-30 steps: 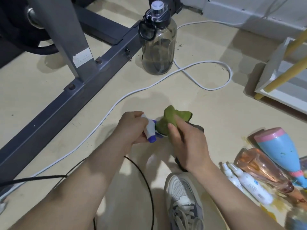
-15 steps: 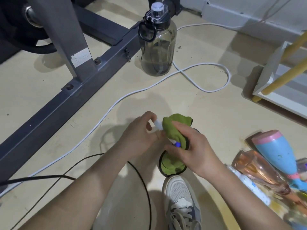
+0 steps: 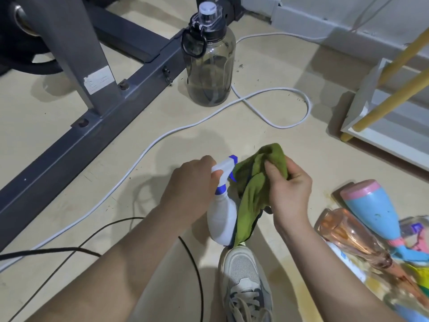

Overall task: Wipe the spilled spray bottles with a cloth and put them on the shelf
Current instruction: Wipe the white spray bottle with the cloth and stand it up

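Note:
A white spray bottle (image 3: pixel 221 219) with a blue nozzle and collar hangs upright above the floor. My left hand (image 3: pixel 191 184) grips it by the trigger head. My right hand (image 3: pixel 287 190) holds a bunched green cloth (image 3: pixel 255 189) that drapes against the bottle's right side. At the right edge lie more spilled bottles in a yellowish puddle: a blue and pink one (image 3: pixel 373 210), a clear pink one (image 3: pixel 352 238) and a small white one (image 3: pixel 348 261). The white shelf (image 3: pixel 380 138) with yellow poles stands at the far right.
A large dark water jug (image 3: pixel 210 66) stands ahead beside a grey exercise machine frame (image 3: pixel 69 140). A white cable (image 3: pixel 274 122) loops across the floor, and a black cable (image 3: pixel 190 254) runs near my left arm. My shoe (image 3: pixel 243 277) is below the bottle.
The spray bottle has turned upright and come out from under the cloth. My right hand with the cloth has shifted to the bottle's right side.

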